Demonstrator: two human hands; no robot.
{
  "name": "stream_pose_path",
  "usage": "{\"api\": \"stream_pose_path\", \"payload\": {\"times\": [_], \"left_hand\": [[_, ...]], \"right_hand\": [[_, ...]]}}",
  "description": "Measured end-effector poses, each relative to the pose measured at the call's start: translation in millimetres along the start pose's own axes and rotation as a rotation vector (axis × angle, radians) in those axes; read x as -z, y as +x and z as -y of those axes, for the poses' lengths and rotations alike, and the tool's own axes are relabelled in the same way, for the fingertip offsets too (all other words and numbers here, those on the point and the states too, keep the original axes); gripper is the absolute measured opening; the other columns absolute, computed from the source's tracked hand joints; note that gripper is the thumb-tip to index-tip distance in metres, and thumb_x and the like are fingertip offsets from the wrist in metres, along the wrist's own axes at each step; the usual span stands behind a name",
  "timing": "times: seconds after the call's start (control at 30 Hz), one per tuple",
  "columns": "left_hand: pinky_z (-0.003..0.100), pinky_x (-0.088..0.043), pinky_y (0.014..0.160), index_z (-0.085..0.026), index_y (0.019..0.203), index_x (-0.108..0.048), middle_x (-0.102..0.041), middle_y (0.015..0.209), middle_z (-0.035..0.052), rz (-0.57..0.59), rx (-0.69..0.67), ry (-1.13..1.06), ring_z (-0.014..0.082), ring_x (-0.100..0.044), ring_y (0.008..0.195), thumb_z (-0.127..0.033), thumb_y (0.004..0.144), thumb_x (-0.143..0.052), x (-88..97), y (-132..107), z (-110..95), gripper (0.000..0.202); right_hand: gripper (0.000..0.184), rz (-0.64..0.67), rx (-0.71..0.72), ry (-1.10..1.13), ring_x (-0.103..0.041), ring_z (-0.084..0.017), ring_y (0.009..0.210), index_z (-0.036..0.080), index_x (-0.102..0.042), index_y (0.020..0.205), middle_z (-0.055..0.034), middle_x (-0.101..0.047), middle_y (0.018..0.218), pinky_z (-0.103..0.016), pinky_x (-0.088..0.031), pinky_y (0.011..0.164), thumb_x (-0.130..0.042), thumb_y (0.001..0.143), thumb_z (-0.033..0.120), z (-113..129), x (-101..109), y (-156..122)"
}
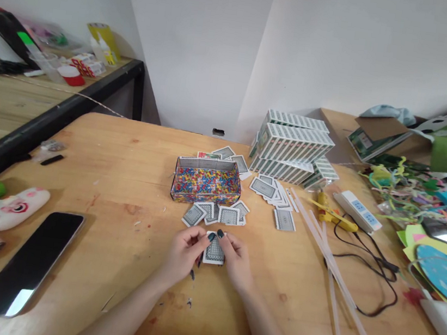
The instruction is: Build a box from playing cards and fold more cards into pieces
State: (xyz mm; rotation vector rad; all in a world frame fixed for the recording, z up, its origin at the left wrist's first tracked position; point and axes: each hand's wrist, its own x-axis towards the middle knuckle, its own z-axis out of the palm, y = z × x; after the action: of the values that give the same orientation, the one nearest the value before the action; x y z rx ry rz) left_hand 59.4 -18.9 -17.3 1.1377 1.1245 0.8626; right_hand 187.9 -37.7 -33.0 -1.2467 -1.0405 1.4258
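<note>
Both hands meet over the wooden table (123, 176), holding a small grey-backed playing card (215, 250) between them. My left hand (184, 253) pinches its left edge with thumb and fingers curled. My right hand (236, 261) grips the right edge the same way. Just beyond the hands lie several loose cards (217, 214) face down. Behind those stands a small open box (207, 181) covered in a many-coloured pattern.
Stacked card packs (292, 146) and more scattered cards (272, 191) sit at the back right. Long clear sticks (330, 258), a yellow glue gun (330, 213), a power strip (358, 210) with black cable and paper scraps fill the right. A black phone (29, 263) and pink toy (16, 209) lie left.
</note>
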Motion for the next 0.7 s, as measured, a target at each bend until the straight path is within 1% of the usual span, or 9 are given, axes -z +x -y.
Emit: {"api": "stream_pose_path", "payload": {"times": [0.13,0.23,0.33,0.47,0.7], "left_hand": [[0.018,-0.027,0.040,-0.017,0.056,-0.043,-0.036,0.042,-0.0078,0.010,-0.006,0.013,0.0067,-0.036,0.039,-0.039,0.073,-0.055,0.5,-0.1,-0.1,0.030],[0.018,-0.027,0.040,-0.018,0.055,-0.042,-0.036,0.042,-0.0077,0.014,-0.015,0.028,0.0071,-0.036,0.039,-0.040,0.073,-0.055,-0.1,-0.9,-0.2,0.032],[0.018,-0.027,0.041,-0.018,0.055,-0.040,-0.035,0.044,-0.0077,0.011,-0.034,0.019,0.0068,-0.034,0.040,-0.039,0.074,-0.055,-1.1,-2.1,-0.1,0.032],[0.018,-0.027,0.042,-0.018,0.055,-0.039,-0.033,0.047,-0.0075,0.014,-0.058,-0.023,0.0067,-0.033,0.043,-0.035,0.075,-0.053,-0.2,-2.6,0.6,0.030],[0.018,-0.027,0.043,-0.017,0.056,-0.042,-0.035,0.049,-0.0069,-0.045,-0.074,0.013,0.0074,-0.034,0.045,-0.035,0.074,-0.054,5.1,-1.0,-2.4,0.028]], "right_hand": [[0.043,0.022,-0.034,-0.043,-0.026,-0.008,0.046,0.018,-0.041,0.058,0.0054,-0.030,0.051,-0.022,-0.022,0.043,-0.043,0.078,0.057,0.5,0.8,-0.2],[0.043,0.017,-0.013,-0.079,-0.025,-0.008,0.047,0.018,-0.042,0.058,0.0048,-0.030,0.052,-0.022,-0.022,0.043,-0.044,0.077,0.057,1.4,2.1,-1.5],[0.043,-0.005,0.020,-0.081,-0.024,-0.008,0.049,0.018,-0.040,0.056,0.0046,-0.028,0.053,-0.022,-0.021,0.044,-0.046,0.077,0.055,2.9,2.2,-2.9],[0.045,-0.006,0.001,-0.035,-0.023,-0.008,0.045,0.019,-0.037,0.052,0.0055,-0.027,0.050,-0.022,-0.020,0.042,-0.045,0.077,0.055,3.2,0.5,-2.9],[0.053,0.089,0.008,-0.098,-0.037,-0.009,0.042,0.017,-0.045,0.048,0.0019,-0.043,0.044,-0.022,-0.029,0.043,-0.038,0.079,0.059,3.7,-1.8,-1.9]]}}
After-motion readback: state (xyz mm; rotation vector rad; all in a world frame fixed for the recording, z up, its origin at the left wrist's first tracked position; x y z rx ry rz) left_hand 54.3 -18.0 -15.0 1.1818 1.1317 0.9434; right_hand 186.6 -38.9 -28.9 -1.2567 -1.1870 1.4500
